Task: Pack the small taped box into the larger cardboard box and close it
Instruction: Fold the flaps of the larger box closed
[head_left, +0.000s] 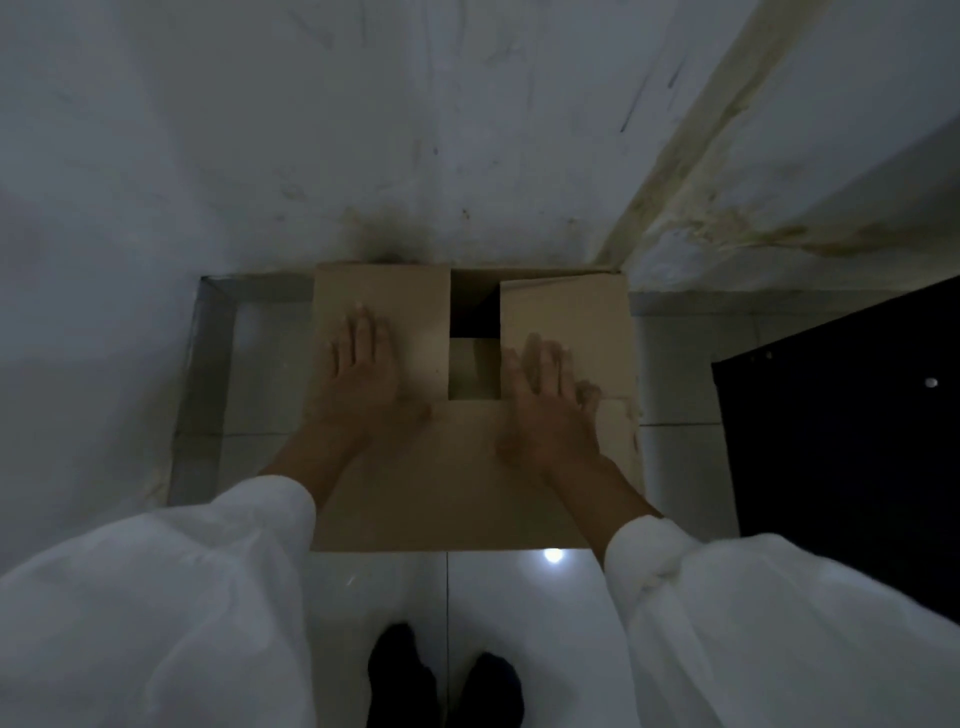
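The larger cardboard box stands on the tiled floor against the wall, in the middle of the head view. Its near flap is folded down. My left hand lies flat on the left flap, fingers apart. My right hand lies flat on the right flap. Between the two side flaps a narrow gap stays uncovered, dark at the back. A pale brown surface shows in the gap's near half; I cannot tell whether it is the small taped box.
A grey stained wall rises right behind the box, with a corner ridge at the upper right. A black panel stands to the right. Glossy white floor tiles lie in front, with my dark shoes at the bottom edge.
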